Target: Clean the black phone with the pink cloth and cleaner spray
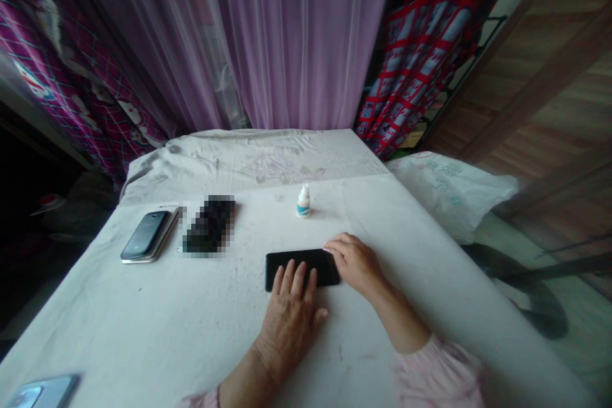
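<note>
The black phone [326,271] lies flat on the white worktop [157,325], with its long side running from left to right. It is just past the left hand [289,312], under the tips of its fingers. The left hand is open and flat, palm down, with its fingers a little apart on the dark face of the phone. Its thumb sticks out to the right, off the phone. This hand has not closed around anything.

The right hand [354,261] is at the other end of the phone, by the far right corner. Its fingers are bent and close together, and the tips are at the edge. I cannot tell if they pinch the phone or only touch it.

Past the phone stands a small white bottle [303,205] with a blue label. It is near both hands, but neither one touches it. Over to the left, a dark phone [146,234] lies on top of a paler one. Next to them is a black thing [209,229], too blurred to tell what it is. A pale blue phone [52,389] pokes in at the near left corner.
</note>
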`<state>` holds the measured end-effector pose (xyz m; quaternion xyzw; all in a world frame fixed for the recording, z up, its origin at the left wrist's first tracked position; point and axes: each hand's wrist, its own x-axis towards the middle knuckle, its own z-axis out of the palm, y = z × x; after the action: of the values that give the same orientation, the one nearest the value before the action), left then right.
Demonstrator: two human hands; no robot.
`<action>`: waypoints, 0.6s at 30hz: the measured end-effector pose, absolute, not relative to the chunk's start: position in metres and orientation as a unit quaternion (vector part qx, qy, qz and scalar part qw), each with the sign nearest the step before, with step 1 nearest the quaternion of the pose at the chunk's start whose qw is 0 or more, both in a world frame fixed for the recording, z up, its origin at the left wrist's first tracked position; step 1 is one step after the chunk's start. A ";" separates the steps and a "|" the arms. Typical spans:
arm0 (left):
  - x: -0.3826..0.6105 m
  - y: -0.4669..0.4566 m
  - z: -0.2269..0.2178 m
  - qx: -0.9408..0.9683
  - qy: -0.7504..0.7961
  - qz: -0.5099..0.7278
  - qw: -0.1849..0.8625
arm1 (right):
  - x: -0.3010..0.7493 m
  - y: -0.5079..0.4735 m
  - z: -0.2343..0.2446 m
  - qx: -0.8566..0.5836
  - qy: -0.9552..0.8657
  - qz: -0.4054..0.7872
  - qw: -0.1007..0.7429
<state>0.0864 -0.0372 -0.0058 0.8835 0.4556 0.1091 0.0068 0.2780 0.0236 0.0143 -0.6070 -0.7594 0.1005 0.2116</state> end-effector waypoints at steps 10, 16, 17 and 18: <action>0.089 -0.038 -0.003 0.880 0.463 0.096 0.032 | 0.231 0.048 0.037 -0.551 -0.822 0.109 0.094; 0.090 -0.039 0.003 0.877 0.464 0.104 0.060 | 0.201 0.060 0.047 -0.536 -0.830 0.150 0.031; 0.090 -0.039 0.004 0.877 0.465 0.104 0.062 | 0.196 0.062 0.049 -0.532 -0.831 0.160 0.019; 0.090 -0.038 0.006 0.877 0.466 0.102 0.064 | 0.191 0.064 0.050 -0.528 -0.833 0.168 0.011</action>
<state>0.0896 -0.0384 0.0059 0.8767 0.4656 0.1022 0.0645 0.1906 0.0640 0.0496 -0.5277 -0.8326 0.1679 0.0113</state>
